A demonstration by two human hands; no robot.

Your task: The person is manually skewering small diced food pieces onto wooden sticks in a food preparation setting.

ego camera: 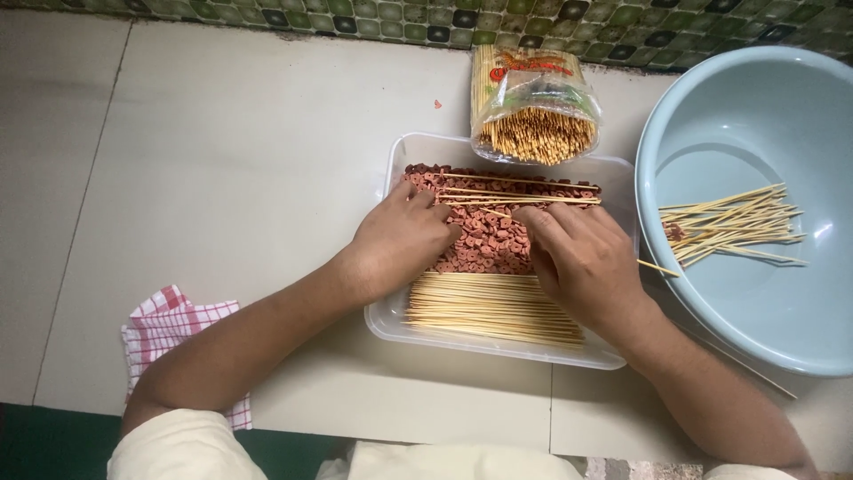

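Head view, quick rundown — edges first?

— Yep. Clear plastic tub sits mid-counter, near edge close to the counter's near edge. Right wall of tub is just beside the pale blue basin, touching or nearly; can't tell which. Far rim has a torn bag of skewers resting on it, w/ a mosaic tile strip behind. Open counter runs wide on the left; only a red-checked cloth at near left.

— Hands?

— Both inside the tub, palms down. Left hand lies on the left part of the pile of red sausage slices, fingers curled into it; whether it pinches a slice, can't tell. Right hand is over the right part, fingers bent toward the middle; its grip is hidden too.

— Sticks?

— Row of bare skewers lies flat at the tub's near side, partly under the right wrist. A few loose skewers lie across the slices at the far side, just past both sets of fingertips. More skewers w/ some red bits lie in the basin, right of the right hand.
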